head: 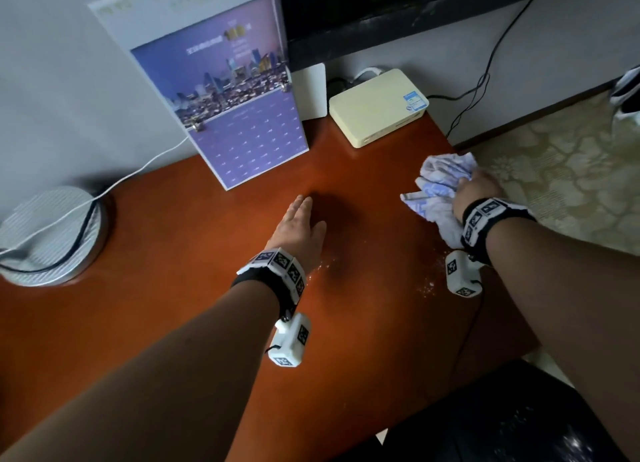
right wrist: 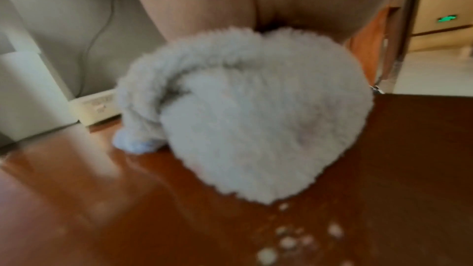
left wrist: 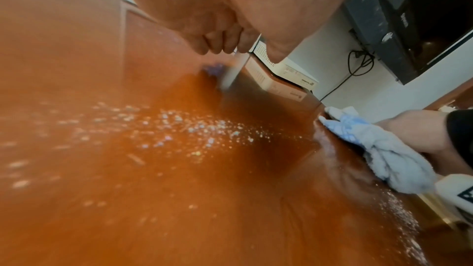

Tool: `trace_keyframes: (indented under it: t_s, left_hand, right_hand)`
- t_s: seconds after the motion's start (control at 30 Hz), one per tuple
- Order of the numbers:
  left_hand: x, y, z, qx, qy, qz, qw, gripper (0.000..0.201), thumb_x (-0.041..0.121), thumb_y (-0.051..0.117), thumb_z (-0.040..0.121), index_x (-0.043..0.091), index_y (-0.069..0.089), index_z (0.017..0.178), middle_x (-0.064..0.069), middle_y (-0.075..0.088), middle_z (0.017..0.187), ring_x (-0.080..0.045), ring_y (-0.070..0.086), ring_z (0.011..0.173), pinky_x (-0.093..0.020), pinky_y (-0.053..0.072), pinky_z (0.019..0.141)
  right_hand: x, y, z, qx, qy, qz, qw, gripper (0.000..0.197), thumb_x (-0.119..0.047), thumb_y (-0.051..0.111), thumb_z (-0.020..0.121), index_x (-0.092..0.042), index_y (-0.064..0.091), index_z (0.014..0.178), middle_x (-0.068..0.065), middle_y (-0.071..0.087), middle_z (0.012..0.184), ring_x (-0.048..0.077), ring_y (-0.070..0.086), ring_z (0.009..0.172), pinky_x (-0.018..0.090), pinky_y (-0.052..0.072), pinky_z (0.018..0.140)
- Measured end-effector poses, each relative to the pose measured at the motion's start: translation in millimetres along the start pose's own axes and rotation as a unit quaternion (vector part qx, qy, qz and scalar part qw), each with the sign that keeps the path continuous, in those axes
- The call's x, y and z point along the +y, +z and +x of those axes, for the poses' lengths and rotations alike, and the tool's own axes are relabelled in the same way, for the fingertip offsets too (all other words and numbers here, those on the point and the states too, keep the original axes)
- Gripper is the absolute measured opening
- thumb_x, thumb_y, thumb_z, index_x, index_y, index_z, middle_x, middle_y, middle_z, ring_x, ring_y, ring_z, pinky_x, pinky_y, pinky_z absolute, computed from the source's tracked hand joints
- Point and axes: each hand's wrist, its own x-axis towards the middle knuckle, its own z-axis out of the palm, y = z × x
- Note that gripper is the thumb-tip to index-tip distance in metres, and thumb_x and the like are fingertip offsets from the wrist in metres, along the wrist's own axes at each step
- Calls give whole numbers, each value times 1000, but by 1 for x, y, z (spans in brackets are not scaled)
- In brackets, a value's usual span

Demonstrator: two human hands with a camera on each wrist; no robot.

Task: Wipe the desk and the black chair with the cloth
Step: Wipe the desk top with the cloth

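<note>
The desk (head: 173, 288) has a glossy reddish-brown top. My right hand (head: 479, 191) grips a bunched white-and-blue cloth (head: 436, 187) at the desk's right edge; the cloth (right wrist: 243, 118) fills the right wrist view and also shows as the cloth (left wrist: 379, 145) beside the left hand. My left hand (head: 301, 226) lies flat on the desk's middle, fingers straight, holding nothing. White crumbs (left wrist: 179, 128) are scattered on the desk (left wrist: 153, 209) near the wrists, and more crumbs (right wrist: 289, 240) lie below the cloth. The black chair (head: 502, 420) sits at the bottom right.
A purple city calendar (head: 228, 115) stands against the wall at the back. A cream box (head: 377, 108) sits at the back right corner with cables (head: 485, 80) behind it. A round silver base (head: 48, 236) with a white cord lies far left. Patterned carpet (head: 571, 170) is on the right.
</note>
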Motion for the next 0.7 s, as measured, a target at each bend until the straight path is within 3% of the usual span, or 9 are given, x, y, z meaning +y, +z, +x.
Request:
trace_keyframes:
  t_s: [0.13, 0.23, 0.3, 0.37, 0.47, 0.53, 0.6, 0.67, 0.7]
  left_hand:
    - [-8, -17, -20, 8, -7, -92, 996, 61, 44, 54, 104, 31, 33, 160, 4, 43, 162, -18, 45, 146, -39, 37, 122]
    - [-10, -34, -40, -9, -34, -204, 978, 62, 50, 61, 100, 40, 37, 156, 7, 55, 152, -18, 58, 133, -40, 50, 110]
    - [-9, -46, -52, -13, -25, -224, 974, 67, 54, 65, 97, 41, 36, 156, 7, 51, 156, -19, 55, 136, -40, 48, 111]
    - [-9, -56, -60, -15, -5, -249, 968, 84, 57, 72, 90, 43, 27, 159, 9, 41, 162, -20, 49, 143, -45, 45, 114]
    - [-19, -64, -76, -35, 51, -312, 948, 118, 49, 93, 66, 49, 18, 157, 9, 48, 156, -21, 52, 139, -52, 50, 110]
    - [-30, -72, -86, -28, 56, -343, 937, 111, 29, 99, 66, 37, 29, 152, 6, 59, 141, -16, 60, 126, -41, 57, 100]
    - [-45, -87, -101, 9, 40, -337, 941, 61, 13, 88, 80, 28, 52, 128, 7, 70, 112, -13, 67, 97, -26, 56, 81]
    - [-66, -104, -117, 75, 11, -308, 948, 25, 19, 75, 91, 36, 64, 104, 7, 70, 92, -15, 61, 78, -25, 48, 69]
    - [-79, -113, -125, 101, -2, -334, 937, 20, 21, 69, 90, 40, 65, 92, 5, 68, 85, -18, 57, 73, -27, 46, 67]
  right_hand:
    - [-36, -22, -55, 72, 34, 153, 985, 42, -29, 31, 111, -7, 49, 142, 21, 54, 139, 36, 55, 124, 37, 42, 91]
    - [-76, -28, -101, 36, 5, 335, 942, 40, -40, 38, 108, -18, 55, 137, 5, 60, 124, 22, 59, 112, 28, 40, 85]
    - [-100, -30, -131, 11, 5, 500, 866, 31, -42, 55, 101, -18, 69, 115, 1, 70, 112, 23, 68, 105, 30, 53, 83]
    - [-118, -31, -161, -68, -23, 648, 758, 18, -27, 60, 101, -17, 74, 101, 10, 76, 109, 30, 72, 104, 43, 58, 90]
    - [-144, -30, -212, -180, -61, 728, 658, 24, -15, 57, 101, -8, 69, 120, 23, 68, 126, 42, 65, 118, 61, 50, 100]
    - [-157, -27, -234, -221, -77, 726, 647, 28, -11, 56, 100, -4, 63, 126, 28, 64, 130, 46, 63, 119, 62, 49, 100]
    - [-169, -27, -248, -201, -68, 710, 671, 30, -5, 59, 95, -1, 64, 125, 27, 65, 128, 43, 65, 116, 58, 51, 99]
    - [-179, -25, -261, -158, -58, 679, 715, 23, 2, 62, 91, 2, 67, 113, 25, 69, 116, 39, 70, 104, 48, 57, 90]
    - [-183, -23, -267, -140, -56, 655, 741, 14, 5, 60, 91, -1, 68, 101, 23, 70, 105, 35, 71, 92, 39, 58, 80]
